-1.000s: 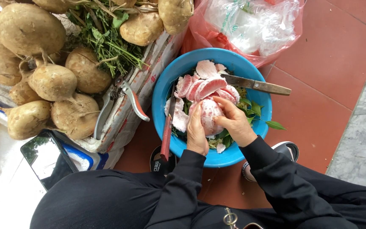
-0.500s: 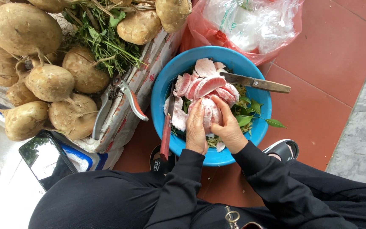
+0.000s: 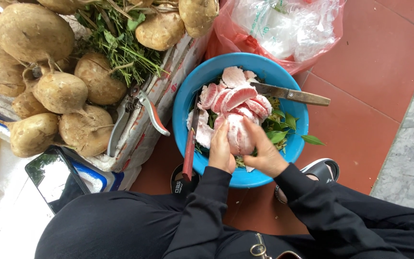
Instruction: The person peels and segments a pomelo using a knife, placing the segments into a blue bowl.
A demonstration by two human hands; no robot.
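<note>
Both hands over the blue basin (image 3: 184,108) on the red tiled floor (image 3: 370,62): left hand (image 3: 222,152) and right hand (image 3: 265,154) each clamped in a firm grip on one pink peeled pomelo chunk (image 3: 238,134), thumbs on top (seemingly prying it apart). Held low above the basin, probably for scraps falling among leaves (image 3: 279,129) and loose segments (image 3: 238,96). Knife (image 3: 291,93) parked across the rim, within reach.

Both hands have drawn closer around the pale pink peeled fruit segment (image 3: 238,134) — the left hand (image 3: 221,151) now upright along its side, the right hand (image 3: 264,153) cupped lower against it, fingers (image 3: 255,134) reaching less far into the round blue plastic basin (image 3: 188,96).
</note>
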